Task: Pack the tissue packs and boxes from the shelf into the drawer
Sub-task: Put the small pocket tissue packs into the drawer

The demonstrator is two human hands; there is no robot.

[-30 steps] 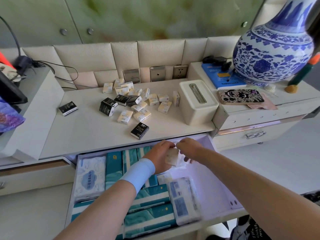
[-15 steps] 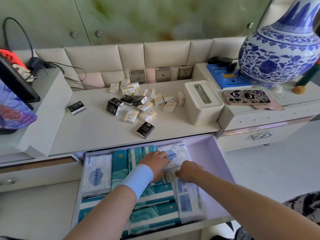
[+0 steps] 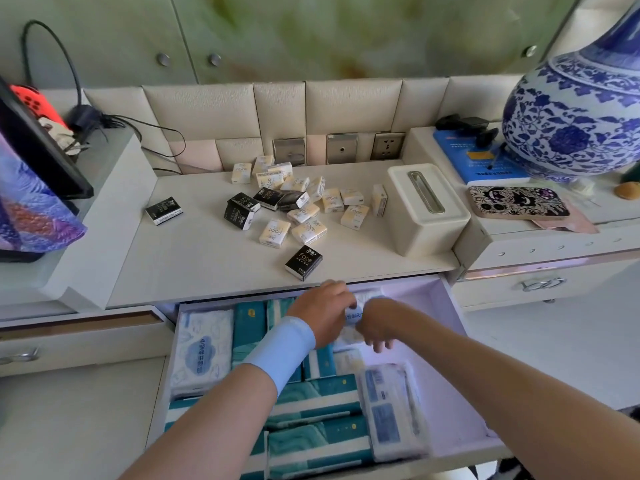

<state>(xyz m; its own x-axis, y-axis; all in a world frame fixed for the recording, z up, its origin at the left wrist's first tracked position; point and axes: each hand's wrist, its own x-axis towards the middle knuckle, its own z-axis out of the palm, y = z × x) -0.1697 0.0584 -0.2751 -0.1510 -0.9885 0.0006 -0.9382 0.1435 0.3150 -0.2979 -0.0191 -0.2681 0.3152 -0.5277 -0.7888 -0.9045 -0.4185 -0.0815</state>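
1. Left hand (image 3: 323, 311), light-blue wristband (image 3: 280, 351) on the wrist, was at the back of the open drawer (image 3: 450, 393), fingers curled over the left end of a white tissue pack (image 3: 356, 313).
2. Right hand (image 3: 375, 325) gripped the same pack's right end, fingers curled down.
3. That pack sat at the drawer's back, just under the shelf (image 3: 207, 258) edge, mostly covered by both hands.
4. Also in the drawer: teal packs (image 3: 311, 393) through the middle and front, a large white pack (image 3: 202, 351) along the left wall, and a white-and-blue pack (image 3: 391, 410) front right.
5. On the shelf: small cream packs (image 3: 275, 233) clustered mid-shelf with a few black ones mixed in. One black pack (image 3: 303, 262) lay near the front edge, and a lone black pack (image 3: 163, 211) sat apart on the left.
6. Cream tissue box (image 3: 424, 209) stood right of the cluster, with a blue-and-white vase (image 3: 581, 126) further right on the raised ledge.
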